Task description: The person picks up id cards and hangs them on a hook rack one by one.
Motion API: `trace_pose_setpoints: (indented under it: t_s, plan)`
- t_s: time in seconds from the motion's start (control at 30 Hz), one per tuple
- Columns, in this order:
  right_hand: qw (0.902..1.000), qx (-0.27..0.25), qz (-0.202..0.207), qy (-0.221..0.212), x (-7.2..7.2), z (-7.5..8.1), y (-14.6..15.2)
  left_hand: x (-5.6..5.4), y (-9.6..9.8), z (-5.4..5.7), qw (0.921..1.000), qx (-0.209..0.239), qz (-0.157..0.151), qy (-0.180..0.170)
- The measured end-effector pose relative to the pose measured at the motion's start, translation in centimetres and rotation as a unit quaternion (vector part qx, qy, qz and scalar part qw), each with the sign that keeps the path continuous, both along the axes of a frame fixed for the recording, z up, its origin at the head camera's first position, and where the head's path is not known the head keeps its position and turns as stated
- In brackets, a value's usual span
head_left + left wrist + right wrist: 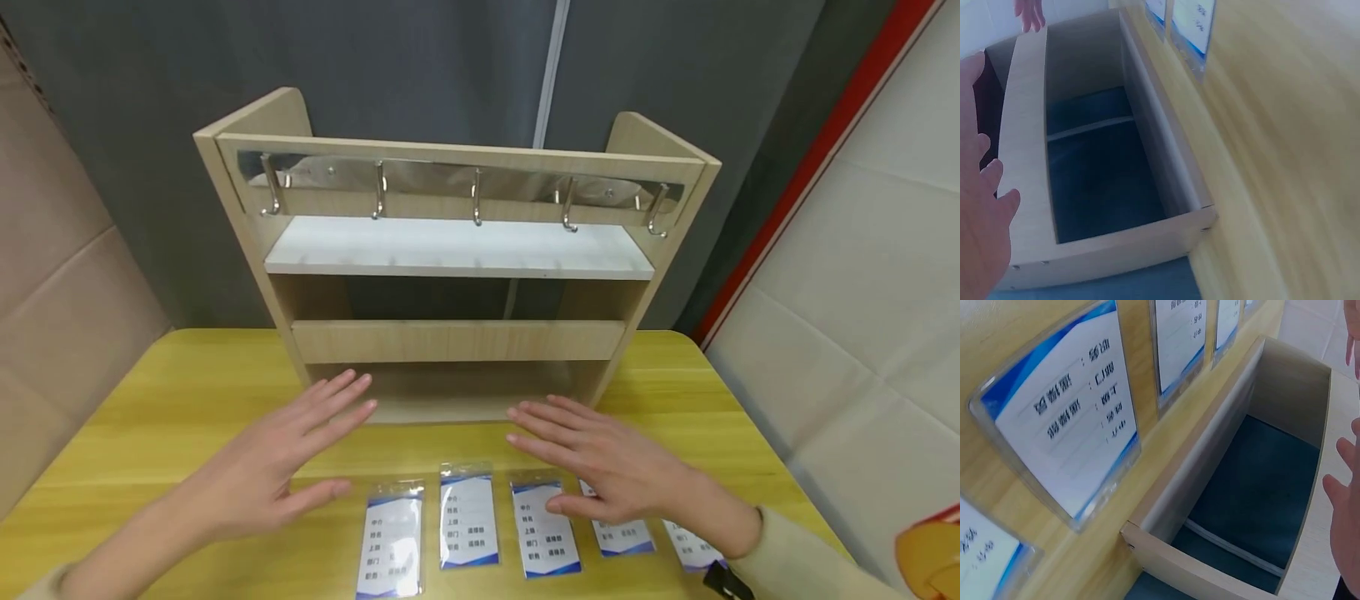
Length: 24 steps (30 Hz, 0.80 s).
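Observation:
My left hand [288, 462] is held out over the table, fingers straight and thumb spread, holding nothing. Opposite it, my right hand [600, 458] has its fingers extended, is likewise free of any object, and overlaps two badges in the head view. Several ID badges in clear plastic sleeves lie in a row: the leftmost badge [392, 546], a second badge [468, 518], a middle badge [546, 533], and others partly under the right hand and forearm. In the right wrist view, printed lines show on a badge [1066, 412]. Beyond both hands stands a wooden shelf rack [457, 340].
A metal strip [435, 177] with several hooks runs along the rack's upper front, above a white shelf board [457, 247]. The yellow wooden table [187, 400] meets a grey curtain [450, 67] behind. At the right edge is an orange object [930, 554].

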State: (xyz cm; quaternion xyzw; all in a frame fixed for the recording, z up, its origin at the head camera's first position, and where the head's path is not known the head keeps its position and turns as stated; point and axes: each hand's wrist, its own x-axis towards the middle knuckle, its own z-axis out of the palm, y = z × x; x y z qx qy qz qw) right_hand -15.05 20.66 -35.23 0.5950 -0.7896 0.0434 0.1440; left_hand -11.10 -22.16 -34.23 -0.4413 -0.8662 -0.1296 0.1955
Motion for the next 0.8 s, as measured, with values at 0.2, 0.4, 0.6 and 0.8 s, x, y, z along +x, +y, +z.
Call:
trace_pose_setpoints:
  t_s: [0.2,0.4,0.6,0.8]
  plan:
    - [0.9997,-0.006,-0.016,-0.016,-0.1,-0.7,-0.3,0.2,-0.9,-1.3,0.9984,0.047,0.030,-0.005]
    - [0.9974,-0.034,-0.031,-0.055,-0.3,-1.3,-0.5,0.6,-1.7,-2.8,0.9907,0.128,0.046,0.001]
    - [0.9952,-0.047,-0.039,-0.076,-0.4,-1.7,-0.9,0.8,-2.5,-4.0,0.9817,0.184,0.046,-0.005]
    - [0.9936,-0.049,-0.040,-0.093,-0.4,-2.1,-1.4,1.0,-2.8,-4.9,0.9638,0.252,0.078,-0.039]
